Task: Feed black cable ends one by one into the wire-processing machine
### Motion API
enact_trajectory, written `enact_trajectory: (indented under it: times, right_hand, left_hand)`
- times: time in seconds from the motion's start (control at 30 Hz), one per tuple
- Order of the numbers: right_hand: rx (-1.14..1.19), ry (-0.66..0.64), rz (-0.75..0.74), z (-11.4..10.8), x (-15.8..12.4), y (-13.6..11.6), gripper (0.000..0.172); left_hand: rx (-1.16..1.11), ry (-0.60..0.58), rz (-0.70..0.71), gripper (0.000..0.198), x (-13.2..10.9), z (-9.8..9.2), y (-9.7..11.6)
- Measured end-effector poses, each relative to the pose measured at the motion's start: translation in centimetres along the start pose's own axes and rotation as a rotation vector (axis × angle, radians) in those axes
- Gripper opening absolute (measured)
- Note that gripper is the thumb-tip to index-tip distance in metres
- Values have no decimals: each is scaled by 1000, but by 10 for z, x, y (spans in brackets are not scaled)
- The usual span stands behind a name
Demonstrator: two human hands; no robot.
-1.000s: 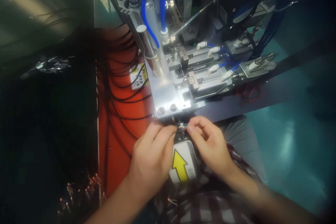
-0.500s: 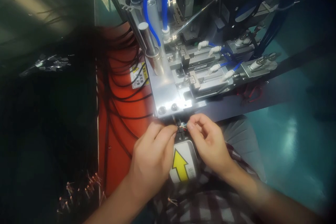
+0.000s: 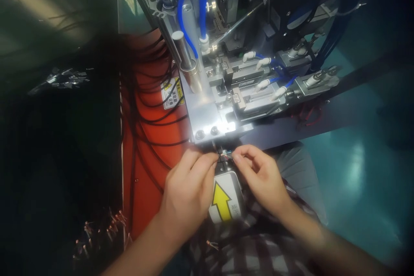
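Note:
Thin coloured wires (image 3: 228,153), bluish and reddish, span the small gap between my two hands, just in front of the machine's metal block. My right hand (image 3: 260,174) is closed in a pinch on their right end, thumb against forefinger. From the left, my left hand (image 3: 189,185) reaches in with thumb and forefinger pressed together; what lies between those fingertips is hidden. Both pinches sit above a small dark fixture (image 3: 221,166). Below it is a white pad (image 3: 235,200) with a yellow arrow.
The machine's steel plate (image 3: 203,114) stands right beyond my fingers, with pneumatic cylinders and blue hoses (image 3: 203,13) behind. Black cables (image 3: 155,120) cross the orange surface (image 3: 145,211) at left. Several cable ends with coppery tips (image 3: 111,226) lie lower left.
My right hand has shifted very slightly right and down, and the wires between the hands show a little more. My left hand keeps its pinch in nearly the same place.

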State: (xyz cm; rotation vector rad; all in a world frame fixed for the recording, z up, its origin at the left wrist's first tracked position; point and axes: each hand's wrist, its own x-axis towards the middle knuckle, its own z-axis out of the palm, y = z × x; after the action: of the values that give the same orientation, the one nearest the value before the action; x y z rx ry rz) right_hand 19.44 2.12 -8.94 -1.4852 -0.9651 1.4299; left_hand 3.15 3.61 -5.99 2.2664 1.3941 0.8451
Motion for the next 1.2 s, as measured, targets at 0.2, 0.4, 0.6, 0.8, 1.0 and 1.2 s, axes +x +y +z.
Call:
enact_trajectory:
  times: [0.2, 0.4, 0.6, 0.8, 1.0, 1.2]
  right_hand:
    - [-59, 32, -61, 5, -3, -1, 14]
    - [-241, 103, -287, 5, -2, -4, 10]
    - [-170, 63, -225, 3, 3, -1, 12]
    - [-146, 57, -228, 4, 3, -2, 11]
    - [-160, 59, -229, 3, 5, -3, 12]
    - [-275, 98, -246, 5, 4, -7, 12]
  left_hand:
    - [-3, 2, -16, 17, 0, 0, 0]
    - [-3, 3, -4, 16, 0, 1, -1]
    - [-8, -1, -9, 15, 0, 0, 0]
    - [0, -2, -4, 15, -1, 0, 0]
    - [-12, 0, -9, 17, -1, 0, 0]
    - [-5, 13, -1, 17, -3, 1, -2]
